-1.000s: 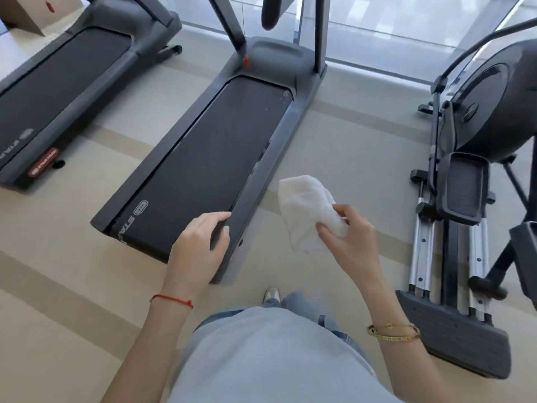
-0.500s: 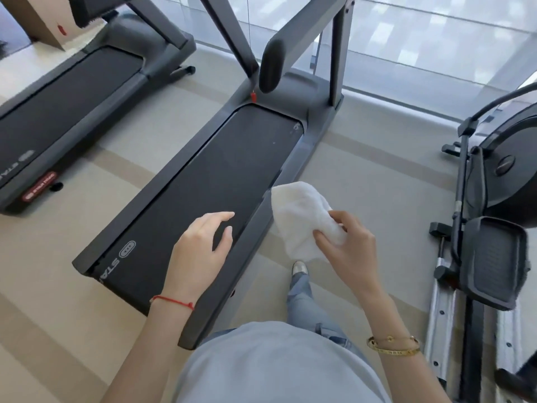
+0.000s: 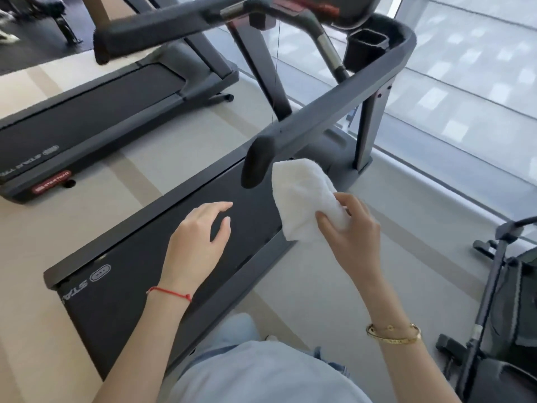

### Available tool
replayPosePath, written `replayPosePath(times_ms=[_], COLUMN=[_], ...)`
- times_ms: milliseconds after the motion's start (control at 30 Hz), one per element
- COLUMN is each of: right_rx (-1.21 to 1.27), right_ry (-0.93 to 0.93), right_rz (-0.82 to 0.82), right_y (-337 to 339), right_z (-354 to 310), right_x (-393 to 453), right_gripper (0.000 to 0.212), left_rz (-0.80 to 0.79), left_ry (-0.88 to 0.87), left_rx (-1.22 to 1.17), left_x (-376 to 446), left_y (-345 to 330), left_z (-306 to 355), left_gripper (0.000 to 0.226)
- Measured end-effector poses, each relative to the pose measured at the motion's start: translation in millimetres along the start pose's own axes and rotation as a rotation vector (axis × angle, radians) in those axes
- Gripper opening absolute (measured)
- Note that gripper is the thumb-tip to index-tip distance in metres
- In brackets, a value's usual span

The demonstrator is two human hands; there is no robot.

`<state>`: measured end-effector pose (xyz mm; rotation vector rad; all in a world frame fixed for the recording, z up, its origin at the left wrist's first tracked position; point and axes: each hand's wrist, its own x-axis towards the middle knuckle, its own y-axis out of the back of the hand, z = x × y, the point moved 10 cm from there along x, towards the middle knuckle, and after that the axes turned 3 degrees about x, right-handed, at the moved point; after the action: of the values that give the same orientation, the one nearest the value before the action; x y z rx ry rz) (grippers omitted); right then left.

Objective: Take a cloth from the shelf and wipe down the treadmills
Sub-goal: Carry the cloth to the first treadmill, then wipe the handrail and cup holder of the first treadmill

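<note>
A beige tiled floor [image 3: 334,286] runs beneath two dark treadmills set side by side next to a tall window [image 3: 470,91]. The nearer treadmill [image 3: 139,286] fills the middle of the view, its black belt stretching away toward the uprights and console, with a grey handrail [image 3: 328,112] sloping down to a rounded black end cap. The second treadmill [image 3: 96,123] stands to the left, apart from the first across a strip of floor. At the right edge is part of another black exercise machine [image 3: 502,315]. In the foreground a person in a pale blue top looks down over both forearms. The right hand [image 3: 351,231], a gold bracelet [image 3: 393,334] on its wrist, has its grip closed around a bunched white cloth [image 3: 302,199], thumb and fingers curled over the lower part; the cloth is raised just beside the handrail's end cap, above the right edge of the nearer treadmill's deck. The left hand [image 3: 200,237], a red string [image 3: 170,293] tied at the wrist, hovers over the belt with its grip open, fingers loosely extended and holding nothing.
</note>
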<state>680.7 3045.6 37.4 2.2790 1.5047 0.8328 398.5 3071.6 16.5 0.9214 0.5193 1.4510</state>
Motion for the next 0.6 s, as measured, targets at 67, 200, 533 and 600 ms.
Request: replayPosePath(times_ms=[67,200,533,600], right_rx=[0.01,0.035,-0.303,-0.405], right_ry=[0.026,0.079,0.385,0.441], right_rz=[-0.013,-0.011,-0.057,-0.093], right_y=[-2.1,-8.7,-54.8,-64.3], right_z=[5.2,11.6,1.8,1.3], right_x=[36.6,104.1,238.9,250.2], right_gripper=[0.027,0.026,0.035,0.04], left_rz=[0.023,0.075,0.149,0.149], left_ry=[0.005,0.023,0.077,0.095], left_rx=[0.02,0.037,0.047,0.037], left_x=[26.6,76.8,171.3,179.1], left_y=[-4.5,-11.2,-40.1,-46.7], left_z=[7.4,15.2,24.8,26.5], left_gripper=[0.029,0.03,0.031,0.031])
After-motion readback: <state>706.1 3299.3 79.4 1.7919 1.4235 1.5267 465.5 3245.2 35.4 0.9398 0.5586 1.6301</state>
